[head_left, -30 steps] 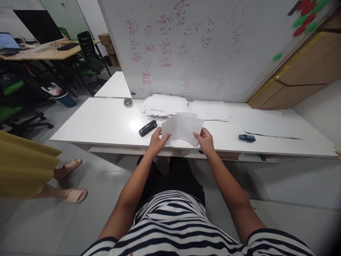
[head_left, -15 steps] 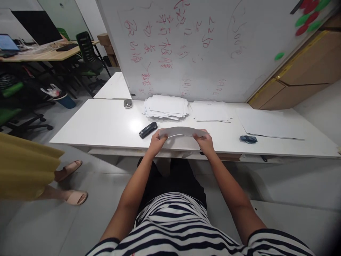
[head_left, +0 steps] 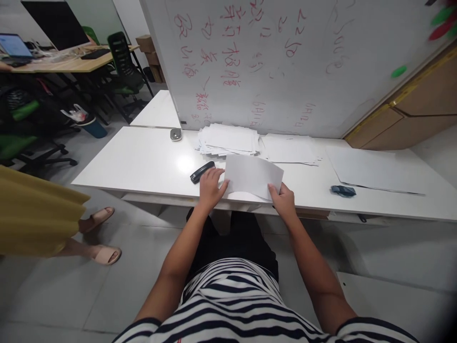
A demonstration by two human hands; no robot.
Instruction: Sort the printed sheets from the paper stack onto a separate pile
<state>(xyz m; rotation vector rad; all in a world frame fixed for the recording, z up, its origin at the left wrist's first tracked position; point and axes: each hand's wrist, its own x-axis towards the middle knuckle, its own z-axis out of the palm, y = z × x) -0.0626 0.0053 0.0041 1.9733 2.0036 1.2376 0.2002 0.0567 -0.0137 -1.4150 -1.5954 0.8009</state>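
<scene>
White paper (head_left: 252,175), one sheet or a thin stack, is raised above the front of the white table, its lower edge bowed. My right hand (head_left: 283,200) pinches its lower right corner between thumb and fingers. At the paper's left edge, my left hand (head_left: 211,189) has its fingers apart, its thumb close to the sheet. Those fingertips lie beside the near end of a black stapler (head_left: 202,171); whether they touch it I cannot tell. Behind the paper sits an uneven pile of white sheets (head_left: 228,139), with a lower stack (head_left: 290,147) to its right.
Larger white sheets (head_left: 367,166) lie on the right of the table (head_left: 143,162), with a small dark blue object (head_left: 343,191) in front. A small round device (head_left: 175,134) is at the back left. A whiteboard (head_left: 285,85) stands behind. Another person's skirt (head_left: 35,214) shows at left.
The paper has tipped up from nearly edge-on, showing its broad face. My left hand has let go of its left edge and spread its fingers. My right hand still grips it. The view has shifted slightly.
</scene>
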